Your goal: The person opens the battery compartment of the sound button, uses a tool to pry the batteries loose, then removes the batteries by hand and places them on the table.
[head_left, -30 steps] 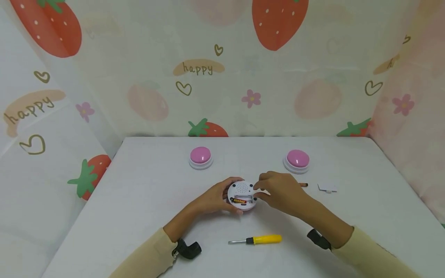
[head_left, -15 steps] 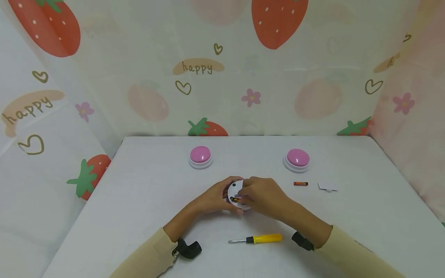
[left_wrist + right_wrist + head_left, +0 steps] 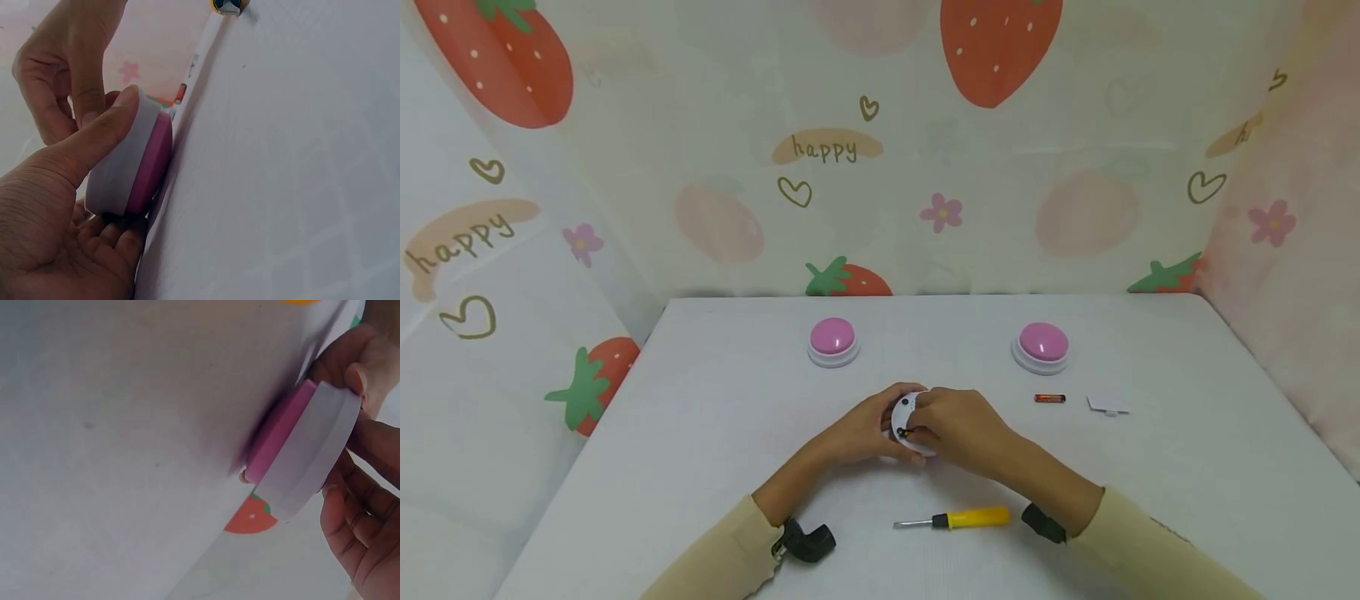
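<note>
A round push-button device [image 3: 901,410] is turned underside up. My left hand [image 3: 861,429] grips its white rim, thumb on the near side. The wrist views show its pink dome [image 3: 150,165] facing the tabletop and its white casing [image 3: 312,450] above. My right hand [image 3: 966,425] is bent over the underside, finger and thumb curled at the battery slot. An orange-and-black battery [image 3: 907,432] shows only its left end there, at those fingertips; the rest is hidden.
A loose battery [image 3: 1049,398] and a small white cover [image 3: 1107,405] lie to the right. Two more pink push buttons, one at left [image 3: 832,340] and one at right [image 3: 1041,347], stand farther back. A yellow-handled screwdriver [image 3: 951,518] lies in front on the white table [image 3: 715,367].
My right hand has moved left from the device's right edge onto its battery slot, uncovering the loose battery on the table. My left hand stays in place around the device.
</note>
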Tool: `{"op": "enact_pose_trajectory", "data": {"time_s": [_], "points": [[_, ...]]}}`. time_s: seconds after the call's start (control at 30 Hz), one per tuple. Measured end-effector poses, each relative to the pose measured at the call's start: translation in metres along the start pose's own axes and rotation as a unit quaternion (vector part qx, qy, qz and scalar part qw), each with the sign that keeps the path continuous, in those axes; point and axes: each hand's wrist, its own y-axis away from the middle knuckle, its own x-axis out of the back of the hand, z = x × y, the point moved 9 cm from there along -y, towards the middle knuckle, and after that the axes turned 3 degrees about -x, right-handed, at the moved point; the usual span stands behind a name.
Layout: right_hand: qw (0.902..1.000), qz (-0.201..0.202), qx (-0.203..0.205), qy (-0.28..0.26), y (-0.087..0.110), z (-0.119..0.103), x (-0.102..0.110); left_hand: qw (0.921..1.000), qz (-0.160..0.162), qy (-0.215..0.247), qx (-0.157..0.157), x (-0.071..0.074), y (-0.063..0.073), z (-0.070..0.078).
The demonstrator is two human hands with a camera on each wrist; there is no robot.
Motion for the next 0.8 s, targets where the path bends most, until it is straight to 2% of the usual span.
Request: {"op": "enact_pose_trajectory", "data": {"time_s": [0.2, 0.37, 0.57, 0.8], "points": [[0.9997, -0.017, -0.019, 0.006, -0.003, 0.001, -0.001, 1.0, 0.001, -0.007, 0.003, 0.0, 0.001, 0.002], [0.9994, -0.012, -0.034, 0.002, -0.001, 0.005, 0.004, 0.9999, 0.003, -0.015, 0.001, 0.0, 0.0, 0.003], [0.9991, 0.008, -0.042, 0.01, 0.008, 0.01, 0.019, 0.9998, 0.005, -0.016, 0.009, -0.001, -0.001, 0.003], [0.9982, 0.007, -0.051, 0.03, 0.022, 0.025, 0.032, 0.9994, 0.016, -0.021, 0.024, 0.0, -0.001, -0.001]]}}
